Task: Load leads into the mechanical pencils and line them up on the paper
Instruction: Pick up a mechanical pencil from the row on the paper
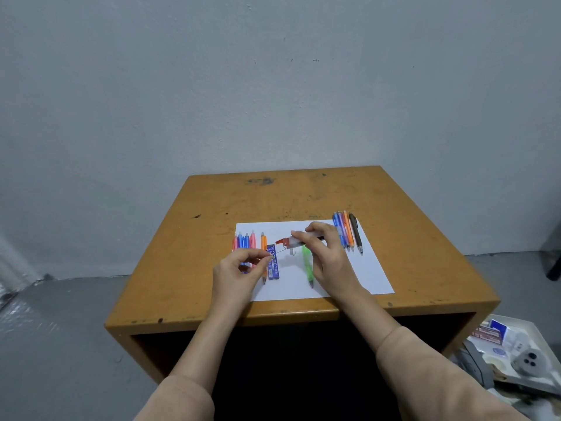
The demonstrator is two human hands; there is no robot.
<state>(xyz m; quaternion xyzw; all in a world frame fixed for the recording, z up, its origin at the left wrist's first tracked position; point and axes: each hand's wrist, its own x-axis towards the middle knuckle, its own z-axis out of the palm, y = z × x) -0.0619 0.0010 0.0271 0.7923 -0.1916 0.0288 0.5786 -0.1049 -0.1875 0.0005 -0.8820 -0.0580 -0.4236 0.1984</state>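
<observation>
One lead: a thin dark pencil lead, in the air just above the white sheet of paper, spanning the gap between my two hands.
Left hand: my left hand pinches the lead's left tip between thumb and forefinger, over the flat blue lead case.
Right hand: my right hand is closed round the orange-and-clear plastic mechanical pencil, held off the paper.
Pencil axis: long axis runs left to right, the orange end pointing left towards my other hand and tipped slightly down.
Lead axis: also roughly left to right, rising a little towards the pencil; whether it has entered the barrel is too small to tell.
Risk, snapping: I judge that any sideways push, or axes that don't match, would break it.
Risk, dropping: a loose pinch could let it roll off the brown wooden surface.
Risk, row: my left wrist hangs near the lined-up row of pink, blue and orange pencils; a nudge would skew them.
Waiting: a green pencil near centre; a blue, orange and black bunch far right.
</observation>
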